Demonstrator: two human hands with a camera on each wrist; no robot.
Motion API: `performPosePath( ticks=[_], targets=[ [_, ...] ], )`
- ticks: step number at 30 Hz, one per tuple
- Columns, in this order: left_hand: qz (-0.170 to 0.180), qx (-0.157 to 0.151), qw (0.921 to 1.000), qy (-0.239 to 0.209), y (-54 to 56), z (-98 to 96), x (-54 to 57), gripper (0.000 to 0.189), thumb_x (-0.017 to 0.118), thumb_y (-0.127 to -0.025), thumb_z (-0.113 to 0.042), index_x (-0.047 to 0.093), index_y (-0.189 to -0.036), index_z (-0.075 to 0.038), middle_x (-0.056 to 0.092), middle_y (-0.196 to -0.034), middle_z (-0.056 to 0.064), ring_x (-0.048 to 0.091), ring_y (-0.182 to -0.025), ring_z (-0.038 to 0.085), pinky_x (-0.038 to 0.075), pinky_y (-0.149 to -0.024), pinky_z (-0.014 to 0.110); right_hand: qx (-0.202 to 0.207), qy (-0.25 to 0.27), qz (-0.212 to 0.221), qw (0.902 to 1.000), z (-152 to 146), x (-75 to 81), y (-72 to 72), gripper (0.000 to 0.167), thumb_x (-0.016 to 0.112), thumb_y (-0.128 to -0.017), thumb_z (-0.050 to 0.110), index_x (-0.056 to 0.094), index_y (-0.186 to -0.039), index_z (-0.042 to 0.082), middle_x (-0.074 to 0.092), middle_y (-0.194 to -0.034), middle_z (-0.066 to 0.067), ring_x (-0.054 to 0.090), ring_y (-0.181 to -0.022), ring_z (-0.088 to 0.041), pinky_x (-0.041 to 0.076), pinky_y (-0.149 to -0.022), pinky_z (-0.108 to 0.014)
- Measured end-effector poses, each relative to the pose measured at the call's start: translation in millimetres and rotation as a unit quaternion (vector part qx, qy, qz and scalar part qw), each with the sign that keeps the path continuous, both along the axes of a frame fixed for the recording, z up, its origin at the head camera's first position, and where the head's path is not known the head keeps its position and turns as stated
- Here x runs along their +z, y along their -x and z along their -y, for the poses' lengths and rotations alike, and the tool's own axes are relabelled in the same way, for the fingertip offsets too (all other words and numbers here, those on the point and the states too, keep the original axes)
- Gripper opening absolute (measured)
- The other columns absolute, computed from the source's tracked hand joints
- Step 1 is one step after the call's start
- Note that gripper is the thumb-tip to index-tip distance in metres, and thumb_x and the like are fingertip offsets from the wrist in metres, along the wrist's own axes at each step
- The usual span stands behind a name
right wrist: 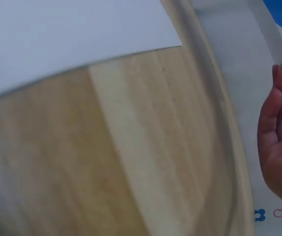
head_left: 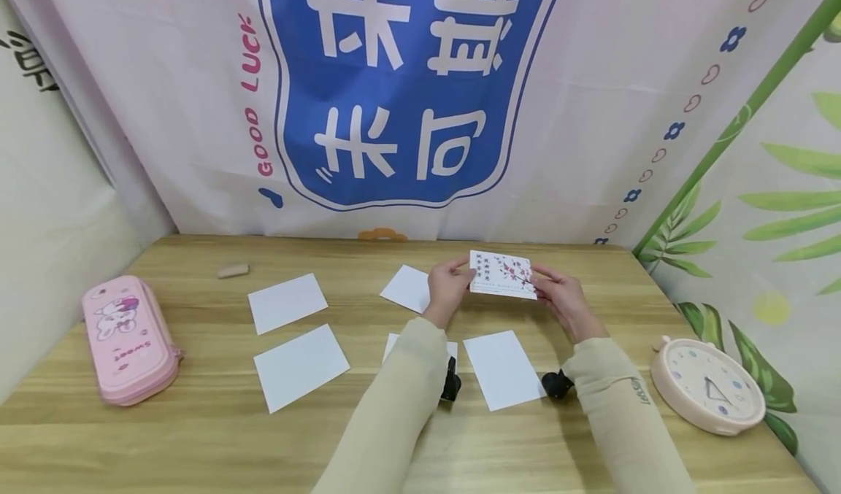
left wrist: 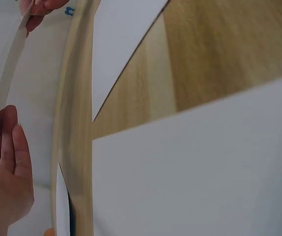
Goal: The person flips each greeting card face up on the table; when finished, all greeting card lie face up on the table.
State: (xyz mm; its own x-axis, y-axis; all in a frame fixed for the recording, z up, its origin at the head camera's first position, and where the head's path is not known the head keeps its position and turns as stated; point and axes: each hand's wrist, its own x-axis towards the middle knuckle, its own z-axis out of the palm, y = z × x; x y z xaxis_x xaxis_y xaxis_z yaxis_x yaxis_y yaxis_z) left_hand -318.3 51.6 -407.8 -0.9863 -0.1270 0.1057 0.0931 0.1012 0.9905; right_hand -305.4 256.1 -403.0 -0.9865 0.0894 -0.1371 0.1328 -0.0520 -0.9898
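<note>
Left sleeve (head_left: 393, 414) across white card (head_left: 390, 345)

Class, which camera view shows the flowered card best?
The head view: the flowered card faces it, blossoms and writing visible. Left wrist shows a narrow pale strip without readable print; right wrist, a similar strip, cut off at top.

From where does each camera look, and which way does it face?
Head: on the person's head, facing forward and down at the wood-grain table; left hand, right hand and beige fabric sleeves show.
Left wrist: on that wrist, facing white rectangular cards; left hand and part of right show.
Right wrist: on that wrist, facing the table and one white card; right hand shows.
Head and left wrist share both hands and the white rectangular card with red blossoms, edge-on in the latter.
</note>
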Motion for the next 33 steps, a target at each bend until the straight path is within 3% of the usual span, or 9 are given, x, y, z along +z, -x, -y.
performPosePath(
  ticks=[5, 8, 12, 18, 21, 26, 30, 33],
  targets=[
    [-0.021, 0.024, 0.9988, 0.037, -2.2, -1.3, -0.7, 0.021, 0.067, -0.073, -0.008, 0.067, -0.093, -0.002, 0.062, -0.068, 0.006, 0.052, -0.049, 0.007, 0.041, -0.045, 0.019, -0.045, -0.024, -0.014, 0.9986, -5.5, -23.8, 16.1, 0.036, 0.070, -0.073, 0.018, 0.062, -0.107, 0.009, 0.059, -0.080, -0.003, 0.052, -0.060, -0.008, 0.044, -0.054, -0.018],
    [-0.023, 0.017, 0.9986, 0.045, -3.9, -0.2, -0.9, 0.022, 0.067, -0.074, -0.008, 0.066, -0.095, -0.002, 0.062, -0.069, 0.006, 0.052, -0.049, 0.008, 0.041, -0.045, 0.019, -0.044, -0.031, -0.016, 0.9984, -6.4, -28.8, 19.3, 0.040, 0.071, -0.071, 0.020, 0.061, -0.109, 0.010, 0.059, -0.085, -0.002, 0.052, -0.062, -0.007, 0.044, -0.054, -0.017],
    [-0.010, -0.030, 0.9981, 0.053, -5.3, 2.7, -0.1, 0.033, 0.067, -0.074, -0.009, 0.061, -0.106, -0.002, 0.059, -0.069, 0.003, 0.049, -0.054, 0.007, 0.040, -0.049, 0.019, 0.010, -0.086, -0.021, 0.9960, -0.9, -11.6, 5.5, 0.050, 0.067, -0.074, 0.012, 0.050, -0.121, 0.006, 0.058, -0.075, 0.000, 0.052, -0.060, -0.009, 0.045, -0.059, -0.021],
    [0.027, -0.123, 0.9883, 0.086, -5.5, 6.7, -0.2, 0.062, 0.067, -0.073, -0.006, 0.040, -0.128, -0.006, 0.040, -0.052, -0.003, 0.043, -0.047, 0.010, 0.033, -0.043, 0.018, 0.108, -0.192, -0.014, 0.9752, 3.7, 8.3, -4.1, 0.066, 0.060, -0.077, 0.003, 0.027, -0.135, 0.007, 0.054, -0.072, -0.003, 0.049, -0.063, -0.016, 0.043, -0.061, -0.028],
    [0.042, -0.135, 0.9853, 0.096, -5.3, 4.5, -0.1, 0.067, 0.067, -0.073, -0.004, 0.035, -0.132, -0.008, 0.043, -0.050, 0.001, 0.049, -0.045, 0.016, 0.035, -0.041, 0.019, 0.127, -0.207, -0.009, 0.9700, 1.4, 10.9, -2.4, 0.069, 0.060, -0.078, 0.003, 0.023, -0.136, 0.007, 0.052, -0.069, -0.002, 0.047, -0.060, -0.014, 0.041, -0.058, -0.027],
    [0.070, -0.140, 0.9828, 0.099, -3.3, -0.4, -3.2, 0.066, 0.064, -0.073, -0.001, 0.034, -0.132, -0.006, 0.059, -0.060, 0.010, 0.055, -0.047, 0.020, 0.045, -0.046, 0.024, 0.138, -0.226, 0.009, 0.9641, -2.2, 10.7, 1.5, 0.068, 0.060, -0.078, 0.003, 0.023, -0.136, 0.006, 0.050, -0.066, -0.002, 0.046, -0.058, -0.014, 0.040, -0.056, -0.026],
    [0.091, -0.147, 0.9762, 0.131, -1.2, -2.0, -6.7, 0.066, 0.064, -0.074, -0.001, 0.033, -0.132, -0.005, 0.061, -0.062, 0.009, 0.051, -0.043, 0.014, 0.045, -0.045, 0.023, 0.150, -0.252, 0.030, 0.9555, -2.9, 7.0, 4.3, 0.068, 0.060, -0.079, 0.006, 0.023, -0.136, 0.005, 0.050, -0.067, -0.005, 0.046, -0.058, -0.016, 0.041, -0.057, -0.028],
    [0.098, -0.154, 0.9667, 0.179, -0.1, -1.8, -7.6, 0.065, 0.065, -0.075, -0.005, 0.033, -0.132, -0.005, 0.060, -0.059, 0.005, 0.051, -0.042, 0.011, 0.043, -0.045, 0.020, 0.150, -0.277, 0.038, 0.9483, -2.6, 2.7, 6.8, 0.067, 0.061, -0.079, 0.008, 0.024, -0.135, 0.003, 0.050, -0.066, -0.005, 0.046, -0.057, -0.016, 0.041, -0.056, -0.028]
  ],
)
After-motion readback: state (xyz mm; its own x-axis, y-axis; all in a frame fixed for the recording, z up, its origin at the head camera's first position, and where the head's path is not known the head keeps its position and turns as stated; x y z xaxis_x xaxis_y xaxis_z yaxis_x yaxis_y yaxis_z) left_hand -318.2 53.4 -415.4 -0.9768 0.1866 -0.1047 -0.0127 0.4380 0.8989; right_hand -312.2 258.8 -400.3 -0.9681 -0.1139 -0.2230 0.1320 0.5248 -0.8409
